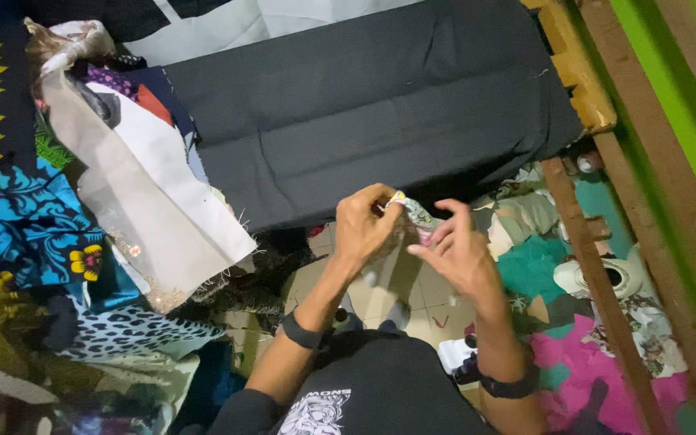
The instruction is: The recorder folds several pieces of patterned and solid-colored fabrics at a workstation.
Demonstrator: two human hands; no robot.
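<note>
My left hand [366, 227] is closed around a small patterned scrap of cloth [416, 216], pinching its pale tip between thumb and fingers. My right hand [457, 251] sits just to the right of it, fingertips touching the same scrap, fingers spread. Both hands hover above the tiled floor, just in front of the near edge of a large black cloth [364, 97] spread flat. A dark band is on each wrist.
A heap of coloured and patterned fabrics [34, 234] lies at the left, with white and beige pieces [155, 185] draped on top. More scraps, pink and teal [590, 354], cover the floor at right. A wooden frame [598, 266] and green wall run along the right.
</note>
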